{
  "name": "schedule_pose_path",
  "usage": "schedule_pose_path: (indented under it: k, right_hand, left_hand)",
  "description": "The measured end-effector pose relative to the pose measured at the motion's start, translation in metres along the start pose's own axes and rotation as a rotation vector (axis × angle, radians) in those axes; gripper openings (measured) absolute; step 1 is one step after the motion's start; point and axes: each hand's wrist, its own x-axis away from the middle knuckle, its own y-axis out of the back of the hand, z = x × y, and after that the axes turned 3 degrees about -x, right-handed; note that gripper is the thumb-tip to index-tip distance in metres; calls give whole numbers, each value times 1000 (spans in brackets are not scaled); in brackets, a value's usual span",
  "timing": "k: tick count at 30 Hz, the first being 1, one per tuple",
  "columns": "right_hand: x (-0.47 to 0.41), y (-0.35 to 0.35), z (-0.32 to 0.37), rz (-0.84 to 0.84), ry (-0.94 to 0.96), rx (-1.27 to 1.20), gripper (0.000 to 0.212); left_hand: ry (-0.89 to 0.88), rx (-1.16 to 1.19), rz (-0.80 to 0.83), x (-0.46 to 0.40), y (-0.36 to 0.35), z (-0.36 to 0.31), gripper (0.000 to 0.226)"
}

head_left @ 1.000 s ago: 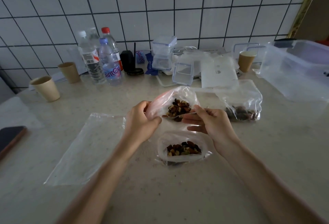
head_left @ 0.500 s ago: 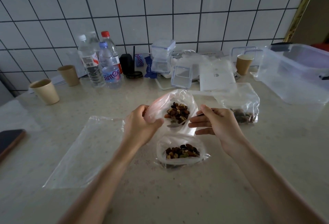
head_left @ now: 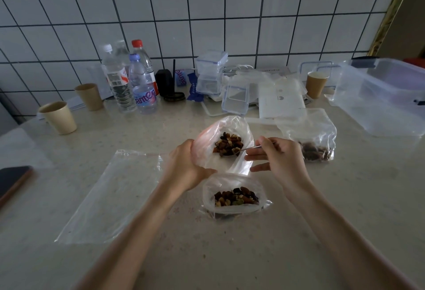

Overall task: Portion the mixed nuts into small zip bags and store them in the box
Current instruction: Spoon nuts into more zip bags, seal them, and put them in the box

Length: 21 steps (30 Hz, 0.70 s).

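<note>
We were in the filling step. Our left hand [head_left: 186, 167] gripped the raised small zip bag [head_left: 220, 137] by its side, mouth open, above the middle of the worktop [head_left: 299, 243]. Our right hand [head_left: 279, 158] pinched a spoon [head_left: 239, 150] loaded with mixed nuts [head_left: 228, 143] inside it. The next move probably called for tipping the spoon without spilling. A second bag of nuts [head_left: 234, 197] lay just below, and the clear box [head_left: 386, 101] stood at the right edge, by the tiled wall [head_left: 207, 13].
</note>
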Motion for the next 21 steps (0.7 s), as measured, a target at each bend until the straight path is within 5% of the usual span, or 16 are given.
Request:
schedule_pose_path:
  k: [5,8,16,21]
  right_hand:
    - [-2,1,1,-28,-82,-96,29]
    - [-2,2,2,-57,-118,-148,31]
    - [1,-3,6,2,-59,-95,35]
    - [2,-7,4,59,-89,-66,34]
  left_hand:
    - [45,53,80,1,2,-2,64]
    - [85,151,72,1,3,-2,45]
    - [20,-239,-57,-7,-5,5,9]
    - [59,-96,-4,-11,-6,5,14]
